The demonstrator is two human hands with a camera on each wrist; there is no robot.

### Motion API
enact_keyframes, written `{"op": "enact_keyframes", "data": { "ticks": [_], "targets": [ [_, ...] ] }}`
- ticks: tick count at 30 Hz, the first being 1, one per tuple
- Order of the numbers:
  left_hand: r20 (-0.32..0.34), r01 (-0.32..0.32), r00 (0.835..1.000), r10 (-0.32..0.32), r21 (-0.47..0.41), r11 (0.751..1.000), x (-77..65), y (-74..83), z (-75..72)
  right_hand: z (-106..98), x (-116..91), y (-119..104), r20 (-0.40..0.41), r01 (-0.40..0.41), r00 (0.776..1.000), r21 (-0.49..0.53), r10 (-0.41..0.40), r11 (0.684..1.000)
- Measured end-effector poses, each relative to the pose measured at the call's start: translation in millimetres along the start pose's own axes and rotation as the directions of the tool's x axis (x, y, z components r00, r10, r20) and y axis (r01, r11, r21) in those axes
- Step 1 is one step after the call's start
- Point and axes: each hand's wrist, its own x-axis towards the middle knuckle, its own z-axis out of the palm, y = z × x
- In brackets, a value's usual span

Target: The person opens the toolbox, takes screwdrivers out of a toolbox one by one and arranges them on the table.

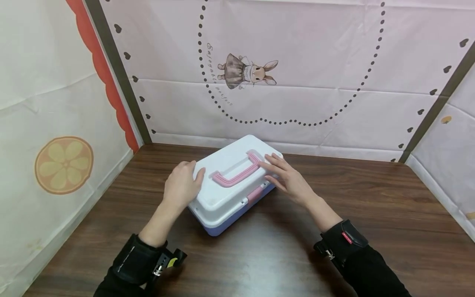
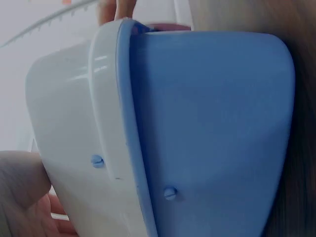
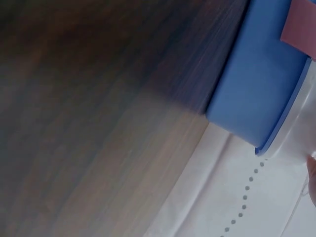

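A plastic storage box [image 1: 237, 173] stands at an angle on the table, its white lid [image 2: 64, 108] down over a blue base [image 2: 212, 113]. On top lies a folded pink carry handle [image 1: 237, 178], and a pink latch [image 1: 255, 194] sits on the front side. My left hand [image 1: 182, 185] rests at the lid's left end, thumb on the top and the other fingers along the back edge, partly hidden. Spread, nearly straight fingers of my right hand [image 1: 289, 181] touch the lid's right front part, beside the handle's right end.
Dark wooden table [image 1: 315, 247] surrounds the box. Behind it hangs a pale printed cloth [image 1: 304, 62] with a rabbit figure, close to the box's far corner. Cloth walls also stand at left [image 1: 22, 123] and right [image 1: 452, 165].
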Motion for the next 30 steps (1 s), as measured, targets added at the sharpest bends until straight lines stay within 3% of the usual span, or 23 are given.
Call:
{"op": "enact_keyframes", "data": {
  "ticks": [6,10,15,19,24,27,30],
  "targets": [
    [-0.020,0.026,0.999,-0.025,0.088,0.996,-12.6,25.1,2.6,-3.7,-10.9,-13.4,-0.014,-0.175,0.985,-0.026,0.174,0.984],
    [-0.019,0.003,1.000,-0.001,0.107,0.994,-21.5,36.3,3.8,-2.4,-16.8,-30.2,-0.033,-0.308,0.951,-0.017,0.307,0.951],
    [-0.011,-0.042,0.999,0.044,0.112,0.993,-33.9,48.2,5.2,-7.7,-21.5,-53.0,-0.011,-0.472,0.880,0.100,0.475,0.876],
    [-0.017,-0.075,0.997,0.078,0.119,0.990,-43.3,56.4,5.6,-14.2,-21.7,-63.3,0.021,-0.527,0.840,0.265,0.542,0.807],
    [-0.009,-0.134,0.991,0.136,0.105,0.985,-53.6,67.3,6.1,-22.3,-21.6,-64.0,0.098,-0.595,0.776,0.443,0.624,0.671],
    [-0.006,-0.180,0.984,0.181,0.077,0.981,-59.5,73.5,7.7,-27.7,-22.9,-58.1,0.128,-0.640,0.741,0.429,0.659,0.637],
    [-0.014,-0.230,0.973,0.231,0.049,0.972,-64.4,79.6,10.6,-33.6,-24.4,-48.8,0.147,-0.668,0.723,0.395,0.675,0.630]
  ]
}}
